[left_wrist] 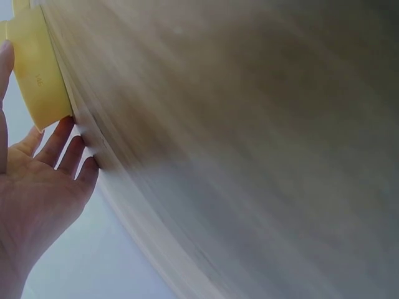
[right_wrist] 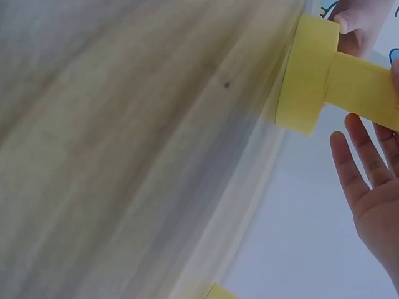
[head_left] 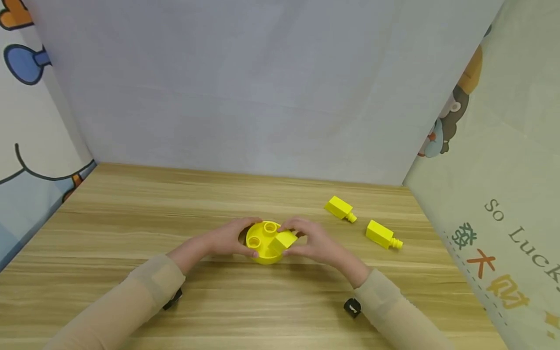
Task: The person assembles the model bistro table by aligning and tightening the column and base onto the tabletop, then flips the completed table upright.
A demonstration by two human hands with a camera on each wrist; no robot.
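A round yellow base point(head_left: 265, 249) with a raised rim lies on the wooden table, and two round sockets show on its top. My left hand point(head_left: 228, 237) grips it from the left, thumb on the near side and fingers at the far side. A yellow block-shaped leg point(head_left: 283, 240) stands on the right part of the base. With thumb and fingers, my right hand point(head_left: 314, 241) pinches this leg near its upper end. In the right wrist view the leg point(right_wrist: 361, 87) rises from the base point(right_wrist: 307, 75); its lower end is hidden.
Two more yellow legs with threaded ends lie on the table point(head_left: 210, 189) to the right, one leg point(head_left: 339, 207) farther back, the other leg point(head_left: 379, 234) nearer the right edge. A pale cloth wall point(head_left: 245, 87) stands behind the table, with printed cloths at both sides.
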